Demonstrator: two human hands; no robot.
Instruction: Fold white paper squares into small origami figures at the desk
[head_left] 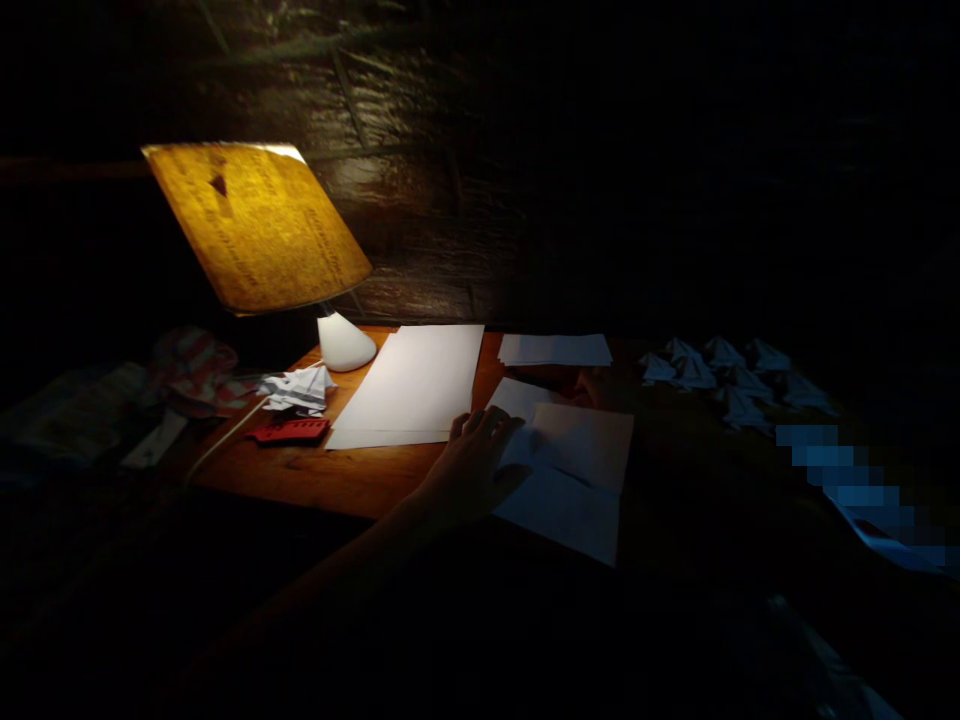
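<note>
A white sheet of paper point(570, 515) with a crease across it lies at the front of the wooden table, and one part of it point(589, 440) stands up as a flap. Over its left side rests my left hand point(476, 460), fingers and thumb apart, touching the paper. My right hand point(596, 386) is a dim shape behind the flap's upper edge; its fingers are lost in shadow. Left of my left hand lies a stack of large white sheets point(420, 385). Beyond my right hand is a pile of smaller paper pieces point(555, 349).
A lit lamp point(349, 343) with a yellow shade stands at the back left. Near it are a crumpled-looking folded paper point(300, 388), a red flat object point(291, 432) and a white cord point(225, 440). Several folded paper figures point(694, 370) sit at right. Bunched cloth point(195, 370) lies far left.
</note>
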